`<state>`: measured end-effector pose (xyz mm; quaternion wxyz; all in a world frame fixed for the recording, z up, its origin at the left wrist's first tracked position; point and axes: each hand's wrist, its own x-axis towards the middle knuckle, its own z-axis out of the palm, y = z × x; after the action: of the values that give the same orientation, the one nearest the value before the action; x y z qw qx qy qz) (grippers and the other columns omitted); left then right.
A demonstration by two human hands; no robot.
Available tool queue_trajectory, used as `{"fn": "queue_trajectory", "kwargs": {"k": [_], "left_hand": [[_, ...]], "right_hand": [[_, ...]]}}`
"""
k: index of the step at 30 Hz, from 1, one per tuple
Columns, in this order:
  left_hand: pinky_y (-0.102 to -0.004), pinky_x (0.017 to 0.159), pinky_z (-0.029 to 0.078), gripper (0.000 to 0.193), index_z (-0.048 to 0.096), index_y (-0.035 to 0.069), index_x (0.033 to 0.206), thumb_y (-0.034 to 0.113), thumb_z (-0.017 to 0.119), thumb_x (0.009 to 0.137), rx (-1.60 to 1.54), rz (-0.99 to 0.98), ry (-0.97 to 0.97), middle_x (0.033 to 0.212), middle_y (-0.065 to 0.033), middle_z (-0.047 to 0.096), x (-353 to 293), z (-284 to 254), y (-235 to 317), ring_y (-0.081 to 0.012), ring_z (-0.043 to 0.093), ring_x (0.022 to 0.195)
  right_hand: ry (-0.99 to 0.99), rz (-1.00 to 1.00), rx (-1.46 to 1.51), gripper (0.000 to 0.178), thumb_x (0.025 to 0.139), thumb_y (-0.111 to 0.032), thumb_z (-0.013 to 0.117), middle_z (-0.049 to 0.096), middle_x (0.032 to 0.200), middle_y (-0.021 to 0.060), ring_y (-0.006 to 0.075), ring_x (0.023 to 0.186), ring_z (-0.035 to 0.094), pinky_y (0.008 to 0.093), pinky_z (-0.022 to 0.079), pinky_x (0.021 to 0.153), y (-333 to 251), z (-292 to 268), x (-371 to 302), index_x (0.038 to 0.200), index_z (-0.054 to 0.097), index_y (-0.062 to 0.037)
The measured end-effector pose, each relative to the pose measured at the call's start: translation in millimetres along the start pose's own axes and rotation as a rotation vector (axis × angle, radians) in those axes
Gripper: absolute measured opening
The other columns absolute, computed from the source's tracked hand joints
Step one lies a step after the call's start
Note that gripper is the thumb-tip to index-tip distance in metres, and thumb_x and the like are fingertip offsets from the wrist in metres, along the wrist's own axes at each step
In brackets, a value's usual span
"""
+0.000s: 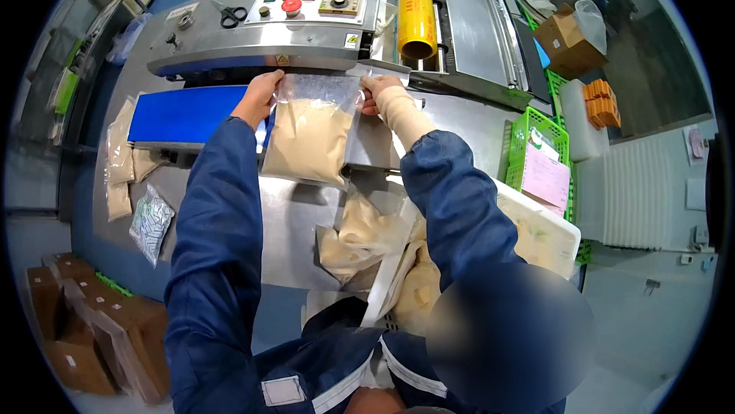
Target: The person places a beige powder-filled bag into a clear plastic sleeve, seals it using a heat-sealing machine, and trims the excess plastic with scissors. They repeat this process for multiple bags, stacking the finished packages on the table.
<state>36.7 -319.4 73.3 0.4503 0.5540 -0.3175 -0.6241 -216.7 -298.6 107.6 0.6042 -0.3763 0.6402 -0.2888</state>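
head | fisheye at head height | faces down | left hand (260, 97), right hand (378, 90) near

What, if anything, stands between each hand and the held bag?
Nothing visible: the left hand grips the bag at its top left corner, the right hand at its top right. The blue belt lies left of the bag, not in between.

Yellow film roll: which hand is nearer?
Right. The right hand is just below and slightly left of the yellow film roll in the picture, at the clear bag's top right corner; the left hand is farther left, at its top left.
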Motion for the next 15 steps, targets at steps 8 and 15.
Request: {"fn": "queue_trajectory", "kwargs": {"k": [8,15], "left_hand": [[-0.0268,0.082,0.041,0.03,0.051,-0.002,0.109,0.012,0.052,0.083,0.272,0.484,0.388,0.103,-0.0097,0.056,-59,-27,-7,-0.0175,0.052,0.094],[-0.0279,0.089,0.036,0.03,0.052,0.001,0.105,0.008,0.057,0.077,0.378,0.496,-0.287,0.1,-0.0067,0.055,-240,-5,-29,-0.0171,0.05,0.098]], "right_hand": [[-0.068,0.023,0.129,0.017,0.081,-0.018,0.055,0.056,0.063,0.0073,0.0175,0.05,0.058,0.027,0.051,0.045,-10,31,-3,0.076,0.054,-0.0015],[-0.32,-0.324,-0.299,0.025,0.085,-0.019,0.053,0.063,0.08,0.0083,0.0113,0.065,0.059,0.0229,0.05,0.061,-21,-15,-83,0.091,0.061,0.0036]]}}
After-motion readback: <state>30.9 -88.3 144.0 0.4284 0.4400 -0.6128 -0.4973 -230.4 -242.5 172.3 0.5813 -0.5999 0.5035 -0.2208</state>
